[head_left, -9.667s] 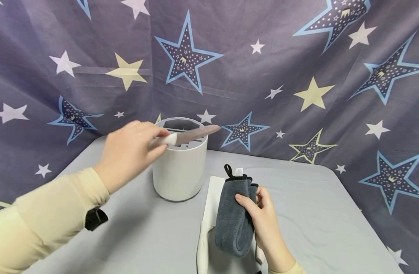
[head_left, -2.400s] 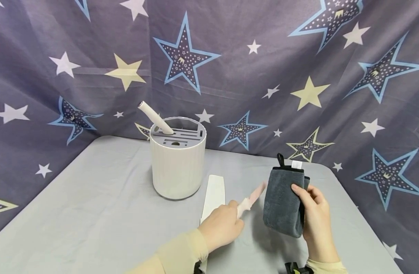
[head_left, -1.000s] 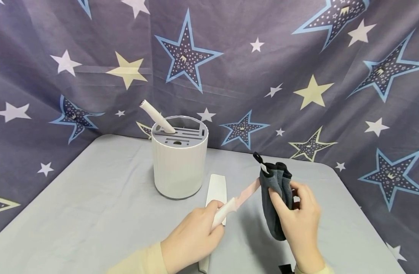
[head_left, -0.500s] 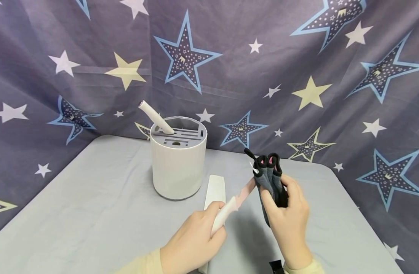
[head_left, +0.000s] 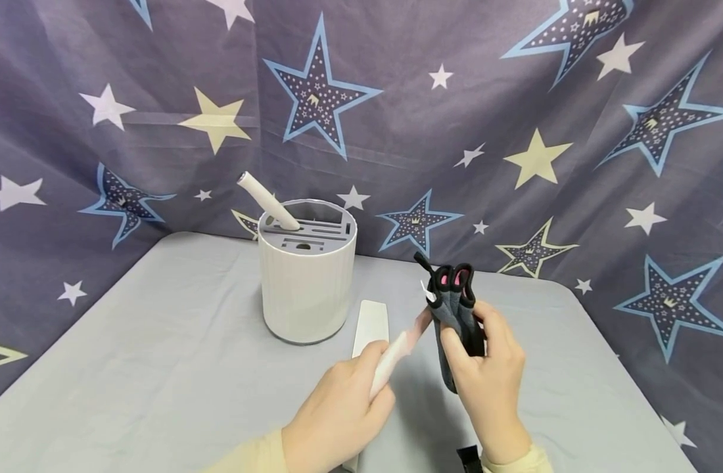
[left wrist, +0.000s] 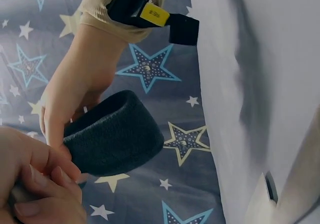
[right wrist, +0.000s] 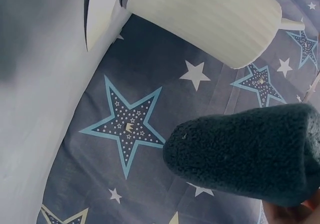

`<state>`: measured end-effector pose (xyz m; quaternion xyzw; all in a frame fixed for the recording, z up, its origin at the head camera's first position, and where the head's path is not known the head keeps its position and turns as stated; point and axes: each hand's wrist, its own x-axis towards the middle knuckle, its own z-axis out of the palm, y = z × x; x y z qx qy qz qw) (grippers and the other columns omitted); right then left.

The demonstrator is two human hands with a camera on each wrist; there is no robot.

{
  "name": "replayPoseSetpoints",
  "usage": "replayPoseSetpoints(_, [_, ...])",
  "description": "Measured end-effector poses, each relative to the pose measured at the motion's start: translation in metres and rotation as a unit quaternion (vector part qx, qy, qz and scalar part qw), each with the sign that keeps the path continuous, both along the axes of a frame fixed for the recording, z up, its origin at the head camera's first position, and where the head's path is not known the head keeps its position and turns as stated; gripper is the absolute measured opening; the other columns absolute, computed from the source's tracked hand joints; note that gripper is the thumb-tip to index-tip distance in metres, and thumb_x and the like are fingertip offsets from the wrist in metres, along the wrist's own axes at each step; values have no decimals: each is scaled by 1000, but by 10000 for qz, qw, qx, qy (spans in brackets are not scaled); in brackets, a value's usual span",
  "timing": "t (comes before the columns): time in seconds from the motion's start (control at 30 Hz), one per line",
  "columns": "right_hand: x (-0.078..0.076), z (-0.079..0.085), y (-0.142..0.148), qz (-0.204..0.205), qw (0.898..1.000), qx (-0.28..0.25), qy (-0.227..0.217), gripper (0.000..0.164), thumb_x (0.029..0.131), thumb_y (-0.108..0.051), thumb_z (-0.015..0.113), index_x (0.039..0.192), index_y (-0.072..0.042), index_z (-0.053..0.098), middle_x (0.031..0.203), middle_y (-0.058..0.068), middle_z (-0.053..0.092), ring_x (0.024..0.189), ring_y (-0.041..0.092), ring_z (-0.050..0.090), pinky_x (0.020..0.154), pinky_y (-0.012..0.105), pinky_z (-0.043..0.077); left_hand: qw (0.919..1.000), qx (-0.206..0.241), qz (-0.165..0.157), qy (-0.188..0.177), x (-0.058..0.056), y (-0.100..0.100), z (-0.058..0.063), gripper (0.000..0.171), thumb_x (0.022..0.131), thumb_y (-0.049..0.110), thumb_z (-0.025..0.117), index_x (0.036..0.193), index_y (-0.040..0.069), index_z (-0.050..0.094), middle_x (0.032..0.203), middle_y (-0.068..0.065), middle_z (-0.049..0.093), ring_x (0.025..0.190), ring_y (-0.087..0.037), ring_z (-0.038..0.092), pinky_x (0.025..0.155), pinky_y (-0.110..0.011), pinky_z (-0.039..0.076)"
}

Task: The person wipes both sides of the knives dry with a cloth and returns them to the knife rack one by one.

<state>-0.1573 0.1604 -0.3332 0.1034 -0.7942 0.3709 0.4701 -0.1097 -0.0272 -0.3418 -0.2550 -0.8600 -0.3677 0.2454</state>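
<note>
Two hands are at work, with one knife and one folded cloth between them. The left hand (head_left: pixel 340 414) has its fingers curled round the handle of a slim knife with a smooth white handle and a pale pink blade (head_left: pixel 419 330). The right hand (head_left: pixel 491 374) grasps a dark grey plush cloth with black trim (head_left: pixel 450 312), its thumb on the near side.

The cloth is folded into layers that bunch at the top, where two folds gape and show bright pink inside; a white tag and a black hanging loop stick out at its upper left. Its long axis runs nearly upright in the head view, the top leaning slightly left. The knife is held above the counter (head_left: pixel 160 368), pointing away from the person and to the right, tilted upward across the head view; its far end meets the cloth's left edge, and the tip is hidden there.

Below the knife, one long, flat white piece (head_left: pixel 371 322) lies lengthwise, partly covered by the left hand. Behind stands one white ribbed cylindrical knife block (head_left: pixel 307 299) with a grey slotted top. One white handle (head_left: pixel 269 202) rises from it, slanting up to the left.
</note>
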Motion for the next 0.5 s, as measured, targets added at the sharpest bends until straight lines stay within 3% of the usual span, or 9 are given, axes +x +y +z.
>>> replayPoseSetpoints(0.23, [5, 1, -5, 153, 9997, -150, 132, 29, 73, -2, 73, 101, -4, 71, 95, 10, 74, 75, 9, 59, 68, 13, 43, 9998, 81, 96, 177, 0, 8, 0, 38, 76, 2, 64, 112, 5, 55, 68, 4, 53, 58, -6, 45, 54, -19, 40])
replayPoseSetpoints(0.5, [9, -2, -12, 266, 9981, -201, 517, 33, 68, 1, 75, 101, -5, 73, 95, 9, 74, 77, 4, 57, 68, 14, 43, 9994, 225, 251, 86, -1, 14, -1, 41, 76, 2, 64, 116, 5, 56, 68, 2, 55, 58, -6, 45, 53, -17, 39])
